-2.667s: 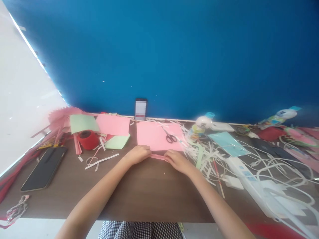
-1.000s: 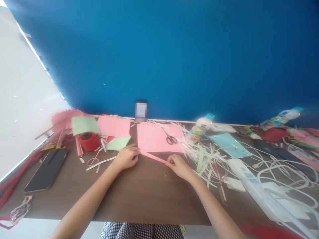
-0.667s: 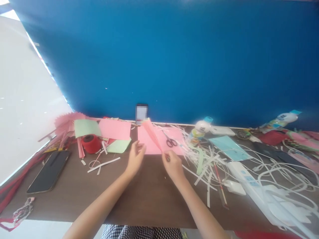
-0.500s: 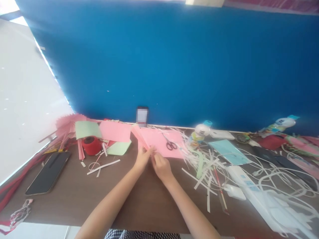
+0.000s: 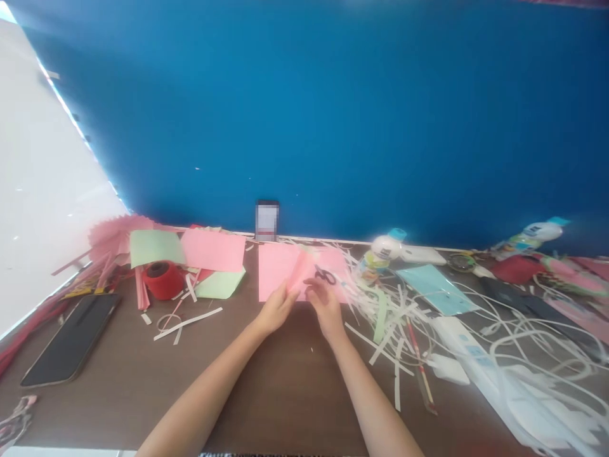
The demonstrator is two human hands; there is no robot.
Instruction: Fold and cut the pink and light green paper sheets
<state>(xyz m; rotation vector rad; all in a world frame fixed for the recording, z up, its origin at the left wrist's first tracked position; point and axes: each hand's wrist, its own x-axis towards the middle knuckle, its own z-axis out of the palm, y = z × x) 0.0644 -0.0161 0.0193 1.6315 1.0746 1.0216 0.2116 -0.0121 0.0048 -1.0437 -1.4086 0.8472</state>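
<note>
My left hand [image 5: 278,309] and my right hand [image 5: 322,304] are close together over the desk, both pinching a folded pink paper piece [image 5: 303,274] that stands up between them. Just behind it a flat pink paper sheet [image 5: 276,270] lies on the brown desk [image 5: 266,381]. Small black scissors [image 5: 326,275] rest on that sheet, right beside my right fingers.
Left: pink and green sheets [image 5: 209,251], a red tape roll [image 5: 162,279], a dark phone [image 5: 71,339]. A small phone [image 5: 267,219] leans on the blue wall. Right: white paper strips [image 5: 385,311], two bottles [image 5: 387,247], a teal sheet [image 5: 431,279], a power strip [image 5: 457,330] and cables.
The pink strip lay flat, stretched between my spread hands. My hands came together, lifted it off the desk and now hold it folded up in front of the pink sheet.
</note>
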